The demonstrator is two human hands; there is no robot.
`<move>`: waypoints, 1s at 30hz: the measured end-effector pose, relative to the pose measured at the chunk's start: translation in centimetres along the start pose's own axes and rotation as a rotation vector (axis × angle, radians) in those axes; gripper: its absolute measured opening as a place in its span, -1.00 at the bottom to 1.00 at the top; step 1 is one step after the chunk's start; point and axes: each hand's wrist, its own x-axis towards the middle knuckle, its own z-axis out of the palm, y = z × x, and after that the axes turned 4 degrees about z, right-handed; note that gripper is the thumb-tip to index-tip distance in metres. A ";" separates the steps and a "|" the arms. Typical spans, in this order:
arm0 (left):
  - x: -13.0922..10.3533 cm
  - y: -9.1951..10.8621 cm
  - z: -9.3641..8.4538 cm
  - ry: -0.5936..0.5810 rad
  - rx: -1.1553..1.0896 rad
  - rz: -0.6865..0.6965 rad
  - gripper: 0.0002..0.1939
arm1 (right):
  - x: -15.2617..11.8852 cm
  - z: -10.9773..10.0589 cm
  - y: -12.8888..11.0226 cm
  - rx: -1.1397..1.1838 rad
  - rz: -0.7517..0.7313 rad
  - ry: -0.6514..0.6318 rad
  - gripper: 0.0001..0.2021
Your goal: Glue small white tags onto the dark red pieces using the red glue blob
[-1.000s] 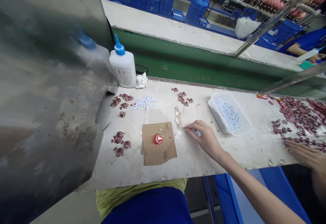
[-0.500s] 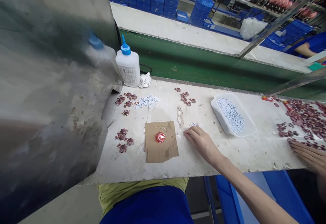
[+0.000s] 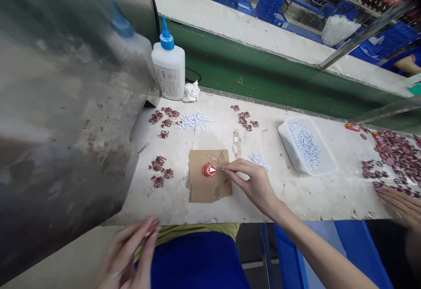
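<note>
Moved the right hand (image 3: 255,184) left since the earlier frame, away from the small heap of white bits (image 3: 258,160) to the right edge of the cardboard (image 3: 199,192); brought the left hand (image 3: 130,254) into view at the near left, by the desk (image 3: 177,210). Pinching a tiny pale piece (image 3: 223,169) narrowly in the right fingertips, just right of the red lid (image 3: 209,170). Gripping a small dark-red piece (image 3: 153,226) between the left fingertips, too blurred for exact shape. Nearer to the red lid with the right hand, almost level with it; farther off with the left, down at the near left of it. No long axis to make out on the round lid, flat on the cardboard. Upright at the far left, a white bottle (image 3: 169,72) with a blue nozzle and a printed label (image 3: 171,81), too small to read; no brand legible anywhere.
</note>
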 end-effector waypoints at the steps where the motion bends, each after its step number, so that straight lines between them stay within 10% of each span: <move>1: 0.2 0.0 0.7 -0.032 -0.031 0.012 -0.71 | 0.1 0.3 -0.2 -0.008 -0.018 -0.003 -0.86; 15: 4.6 0.7 4.8 -0.273 -0.203 0.184 -0.73 | 0.8 1.4 -0.7 -0.021 -0.072 -0.016 -0.85; 30: 5.5 4.4 4.4 -0.293 -0.271 0.238 -0.74 | -1.8 0.0 -7.4 0.435 0.007 -0.085 -0.84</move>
